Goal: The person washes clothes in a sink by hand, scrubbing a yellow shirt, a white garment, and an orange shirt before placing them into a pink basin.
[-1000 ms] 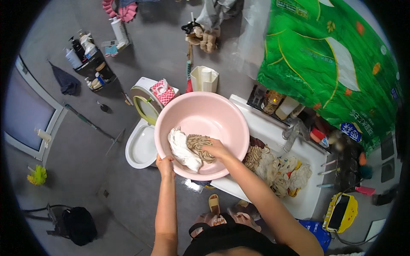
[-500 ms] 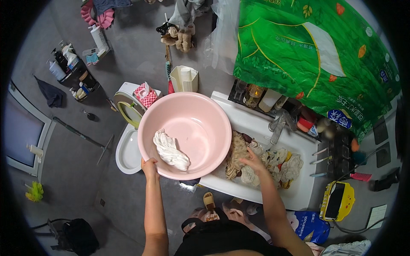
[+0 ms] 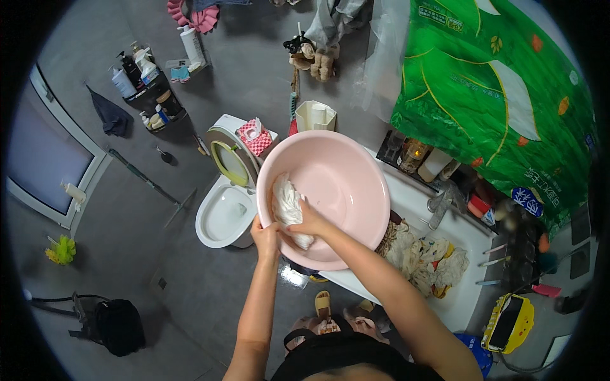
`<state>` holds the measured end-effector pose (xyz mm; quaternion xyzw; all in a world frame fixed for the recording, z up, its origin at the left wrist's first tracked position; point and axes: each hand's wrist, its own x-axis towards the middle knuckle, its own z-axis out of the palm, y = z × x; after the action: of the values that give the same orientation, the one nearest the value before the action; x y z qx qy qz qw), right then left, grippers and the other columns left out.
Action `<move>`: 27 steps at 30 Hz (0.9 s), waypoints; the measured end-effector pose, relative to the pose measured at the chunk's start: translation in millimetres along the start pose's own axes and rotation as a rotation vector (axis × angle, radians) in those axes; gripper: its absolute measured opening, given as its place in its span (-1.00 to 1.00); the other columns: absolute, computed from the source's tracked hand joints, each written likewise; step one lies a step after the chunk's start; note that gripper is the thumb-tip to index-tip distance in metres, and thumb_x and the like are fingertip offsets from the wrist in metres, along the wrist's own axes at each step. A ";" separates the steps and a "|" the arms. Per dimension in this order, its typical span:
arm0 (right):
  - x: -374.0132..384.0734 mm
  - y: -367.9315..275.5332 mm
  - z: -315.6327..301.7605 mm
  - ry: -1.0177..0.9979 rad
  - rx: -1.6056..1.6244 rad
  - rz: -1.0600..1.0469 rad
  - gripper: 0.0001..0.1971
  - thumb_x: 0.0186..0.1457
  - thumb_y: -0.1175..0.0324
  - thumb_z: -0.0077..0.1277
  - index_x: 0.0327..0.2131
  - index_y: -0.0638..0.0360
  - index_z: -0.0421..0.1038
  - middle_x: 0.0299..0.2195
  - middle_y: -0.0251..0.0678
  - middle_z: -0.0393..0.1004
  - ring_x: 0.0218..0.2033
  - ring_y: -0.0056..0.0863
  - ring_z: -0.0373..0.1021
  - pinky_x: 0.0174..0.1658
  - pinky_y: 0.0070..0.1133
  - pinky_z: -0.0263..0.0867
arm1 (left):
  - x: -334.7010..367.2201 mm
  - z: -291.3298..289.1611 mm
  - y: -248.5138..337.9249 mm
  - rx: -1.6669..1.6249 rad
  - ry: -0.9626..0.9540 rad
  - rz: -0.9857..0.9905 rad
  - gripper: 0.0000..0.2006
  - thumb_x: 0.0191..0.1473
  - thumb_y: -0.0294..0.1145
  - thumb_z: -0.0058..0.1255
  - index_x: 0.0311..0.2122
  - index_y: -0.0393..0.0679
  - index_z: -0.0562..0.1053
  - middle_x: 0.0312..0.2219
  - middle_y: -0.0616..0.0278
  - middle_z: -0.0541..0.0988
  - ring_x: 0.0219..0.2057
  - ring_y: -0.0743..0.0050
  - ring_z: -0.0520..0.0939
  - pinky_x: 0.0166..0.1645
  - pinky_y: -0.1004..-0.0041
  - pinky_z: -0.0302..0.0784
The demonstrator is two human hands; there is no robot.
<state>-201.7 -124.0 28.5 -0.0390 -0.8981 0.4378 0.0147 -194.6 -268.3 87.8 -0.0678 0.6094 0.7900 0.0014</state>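
Crumpled into a wet-looking lump, a white cloth was pressed against the inner left wall of a round pink basin. The basin (smooth, glossy and otherwise bare inside) was tilted over the left end of a white sink. Its near rim was gripped by the left hand, fingers curled over the edge. The cloth was clasped by the right hand, closed around its lower end. A heap of pale, patterned laundry was seen in the sink, just right of the basin. A white toilet stood at the basin's left.
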 end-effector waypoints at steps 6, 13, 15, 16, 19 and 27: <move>-6.7 -46.1 -17.8 -0.111 0.395 0.415 -0.35 -0.39 0.35 0.06 -0.08 0.30 0.18 -0.29 -0.09 0.37 -0.23 -0.27 0.33 -0.15 -0.49 0.24 | -2.9 -6.1 15.6 0.080 0.027 -0.016 -0.67 -0.44 -0.73 -0.19 -0.40 -0.29 0.35 -0.53 0.32 0.40 -0.53 0.58 0.39 -0.46 0.66 0.28; -95.0 -34.4 -110.4 -0.002 1.362 0.470 -0.61 -0.24 0.47 -0.10 -0.22 0.41 0.26 -0.39 -0.16 0.39 -0.35 -0.42 0.38 -0.25 -0.54 0.32 | 11.2 -6.9 9.5 0.002 0.079 0.088 -0.73 -0.42 -0.71 -0.22 -0.44 -0.27 0.35 -0.55 0.31 0.39 -0.53 0.56 0.38 -0.46 0.63 0.28; -144.2 -31.5 -134.6 0.180 1.304 0.366 -0.60 -0.25 0.48 -0.09 -0.22 0.42 0.25 -0.38 -0.18 0.39 -0.33 -0.44 0.37 -0.25 -0.57 0.31 | 11.3 -6.9 21.2 0.055 0.142 0.117 -0.73 -0.42 -0.71 -0.22 -0.44 -0.27 0.34 -0.53 0.29 0.39 -0.52 0.53 0.38 -0.45 0.60 0.29; -168.1 -19.0 -143.5 0.273 1.256 0.357 -0.58 -0.26 0.48 -0.08 -0.21 0.43 0.24 -0.37 -0.18 0.39 -0.32 -0.45 0.36 -0.25 -0.58 0.30 | 11.9 -3.9 22.2 0.022 0.132 0.117 -0.72 -0.42 -0.71 -0.22 -0.43 -0.27 0.33 -0.53 0.28 0.39 -0.51 0.52 0.39 -0.44 0.59 0.29; -234.7 40.0 -151.1 0.500 1.007 0.498 -0.53 -0.31 0.47 -0.04 -0.19 0.42 0.24 -0.34 -0.19 0.38 -0.33 -0.45 0.35 -0.25 -0.61 0.26 | 27.3 -16.2 20.1 -0.007 0.090 0.086 -0.64 -0.42 -0.71 -0.24 -0.33 -0.27 0.32 -0.49 0.25 0.40 -0.49 0.45 0.41 -0.40 0.55 0.33; -364.7 176.8 -139.8 0.455 -0.211 1.076 -0.35 -0.38 0.25 0.06 -0.14 0.46 0.19 -0.22 0.04 0.32 -0.17 -0.16 0.28 -0.11 -0.46 0.18 | -5.4 24.5 55.9 -0.010 -0.181 -0.172 -0.64 -0.37 -0.68 -0.20 -0.29 -0.27 0.32 -0.48 0.18 0.41 -0.48 0.39 0.43 -0.40 0.45 0.40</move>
<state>180.3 64.0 -21.8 -0.5830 -0.7651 0.2726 -0.0210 -196.6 -258.7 148.3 -0.0482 0.5948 0.7928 0.1240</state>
